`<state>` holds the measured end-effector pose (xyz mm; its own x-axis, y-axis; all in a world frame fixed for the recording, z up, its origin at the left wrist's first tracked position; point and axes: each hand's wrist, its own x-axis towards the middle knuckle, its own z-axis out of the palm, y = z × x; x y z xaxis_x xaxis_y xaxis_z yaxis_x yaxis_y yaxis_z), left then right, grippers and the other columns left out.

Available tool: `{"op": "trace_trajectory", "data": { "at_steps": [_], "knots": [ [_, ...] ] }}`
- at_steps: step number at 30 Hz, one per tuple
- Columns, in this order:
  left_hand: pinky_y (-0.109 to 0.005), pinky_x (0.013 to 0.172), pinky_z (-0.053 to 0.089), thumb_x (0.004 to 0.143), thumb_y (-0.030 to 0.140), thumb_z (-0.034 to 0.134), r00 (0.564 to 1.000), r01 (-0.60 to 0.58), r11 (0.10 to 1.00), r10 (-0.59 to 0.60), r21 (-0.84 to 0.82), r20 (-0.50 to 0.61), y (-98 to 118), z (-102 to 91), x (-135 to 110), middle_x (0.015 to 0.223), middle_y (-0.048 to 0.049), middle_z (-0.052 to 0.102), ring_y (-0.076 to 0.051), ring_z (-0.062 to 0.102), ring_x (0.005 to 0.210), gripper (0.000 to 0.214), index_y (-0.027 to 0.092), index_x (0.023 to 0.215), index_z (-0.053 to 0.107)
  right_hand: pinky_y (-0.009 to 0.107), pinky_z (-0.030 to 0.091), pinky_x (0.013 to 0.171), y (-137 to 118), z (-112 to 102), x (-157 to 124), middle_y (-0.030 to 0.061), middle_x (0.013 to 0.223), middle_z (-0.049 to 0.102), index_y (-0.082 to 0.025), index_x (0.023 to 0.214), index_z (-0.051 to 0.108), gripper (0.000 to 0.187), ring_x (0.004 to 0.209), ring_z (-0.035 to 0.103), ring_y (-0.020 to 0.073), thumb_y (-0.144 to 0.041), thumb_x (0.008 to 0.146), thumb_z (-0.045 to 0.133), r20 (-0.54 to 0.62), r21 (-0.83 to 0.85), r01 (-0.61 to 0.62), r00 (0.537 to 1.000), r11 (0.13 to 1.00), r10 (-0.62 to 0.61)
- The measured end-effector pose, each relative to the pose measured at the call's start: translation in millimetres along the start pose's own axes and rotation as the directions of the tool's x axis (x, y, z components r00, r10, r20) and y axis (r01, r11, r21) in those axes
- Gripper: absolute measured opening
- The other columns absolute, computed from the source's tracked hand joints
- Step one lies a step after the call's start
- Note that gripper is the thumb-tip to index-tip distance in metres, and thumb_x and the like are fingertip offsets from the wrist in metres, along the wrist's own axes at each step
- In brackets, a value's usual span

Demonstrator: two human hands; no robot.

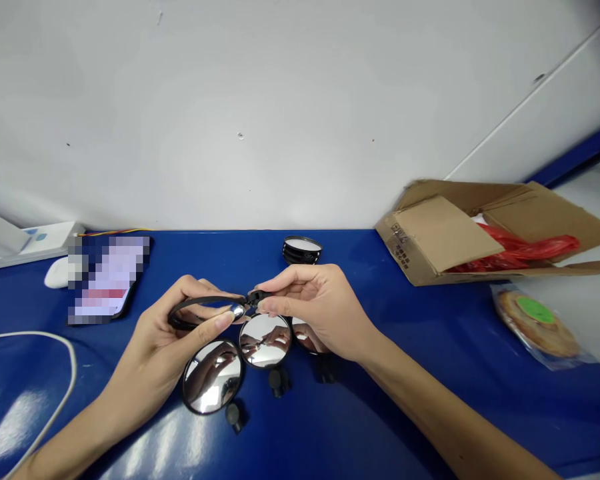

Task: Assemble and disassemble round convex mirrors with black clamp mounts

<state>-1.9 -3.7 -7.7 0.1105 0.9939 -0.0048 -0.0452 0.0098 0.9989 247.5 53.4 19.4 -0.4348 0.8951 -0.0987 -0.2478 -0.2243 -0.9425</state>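
My left hand (163, 337) is closed around a round black-rimmed mirror (207, 300), held tilted above the table and seen nearly edge-on. At the mirror's right edge, my right hand (325, 307) pinches a small black swivel fitting (257, 298) between thumb and fingertips. Below my hands lie more round mirrors on the blue table: a left one (213, 379), a middle one (266, 343) and a right one (307, 337) partly covered by my right hand. Black clamp-like mounts (279, 381) show beside them.
Behind my hands sits a stack of round mirrors (303, 251). An open cardboard box (430, 233) with red plastic stands at the right, near a wrapped round item (540, 323). A phone (110, 280), a white mouse (59, 272), a power strip (50, 240) and a white cable (73, 360) lie left.
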Motion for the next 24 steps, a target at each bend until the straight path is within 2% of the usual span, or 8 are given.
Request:
{"op": "trace_trajectory", "data": {
  "at_steps": [3,7,11,15,20,24],
  "knots": [
    [-0.028,0.089,0.064,0.107,0.038,0.090,0.999,0.015,1.000,-0.015,-0.007,0.032,-3,-2.4,0,0.111,-0.0013,0.078,-0.021,0.074,0.105,0.016,0.030,0.112,0.078,0.021,0.048,0.046,3,-2,-1,0.0021,0.076,0.084,-0.019,0.095,0.092,0.029,0.058,0.068,0.0108,-0.033,0.077,0.110,0.001,0.013,-0.003,1.000,1.000,0.003],
    [-0.028,0.086,0.063,0.107,0.037,0.089,0.998,0.031,0.999,-0.029,-0.039,0.055,-4,-1.5,0,0.106,-0.0010,0.076,-0.021,0.071,0.100,0.016,0.029,0.110,0.076,0.021,0.050,0.048,6,-4,-1,0.0018,0.075,0.083,-0.019,0.095,0.092,0.029,0.057,0.067,0.0102,-0.032,0.077,0.110,0.028,0.036,-0.015,1.000,0.999,0.014],
    [-0.029,0.081,0.063,0.103,0.039,0.093,0.998,0.057,0.997,-0.056,-0.055,0.027,4,5.6,1,0.103,-0.0021,0.076,-0.022,0.071,0.096,0.021,0.027,0.103,0.076,0.022,0.049,0.047,8,-5,-1,0.0018,0.079,0.085,-0.020,0.096,0.093,0.029,0.055,0.065,0.0093,-0.032,0.076,0.111,0.034,0.047,-0.001,0.999,0.999,0.000],
    [-0.029,0.078,0.064,0.096,0.044,0.099,0.995,0.091,0.995,-0.092,-0.040,-0.033,13,14.1,1,0.104,-0.0057,0.081,-0.025,0.075,0.097,0.026,0.025,0.096,0.080,0.023,0.051,0.048,10,-6,-2,0.0017,0.079,0.085,-0.021,0.096,0.092,0.031,0.059,0.068,0.0115,-0.034,0.075,0.111,0.030,0.041,-0.006,1.000,0.999,0.005],
    [-0.032,0.075,0.068,0.095,0.044,0.099,0.980,0.199,0.971,-0.201,-0.131,-0.004,16,17.7,2,0.109,-0.0046,0.084,-0.022,0.077,0.084,0.028,0.026,0.095,0.079,0.024,0.053,0.048,12,-7,-2,0.0024,0.080,0.085,-0.021,0.097,0.092,0.033,0.062,0.072,0.0142,-0.037,0.076,0.110,0.019,0.007,-0.013,1.000,1.000,0.013],
    [-0.034,0.079,0.072,0.092,0.043,0.102,0.973,0.225,0.959,-0.231,-0.172,-0.015,12,16.5,3,0.114,-0.0051,0.082,-0.023,0.080,0.090,0.031,0.023,0.092,0.077,0.024,0.055,0.052,14,-7,-1,0.0036,0.084,0.087,-0.021,0.098,0.092,0.035,0.066,0.075,0.0154,-0.037,0.074,0.111,0.022,0.023,-0.012,1.000,1.000,0.012]
  ]
}}
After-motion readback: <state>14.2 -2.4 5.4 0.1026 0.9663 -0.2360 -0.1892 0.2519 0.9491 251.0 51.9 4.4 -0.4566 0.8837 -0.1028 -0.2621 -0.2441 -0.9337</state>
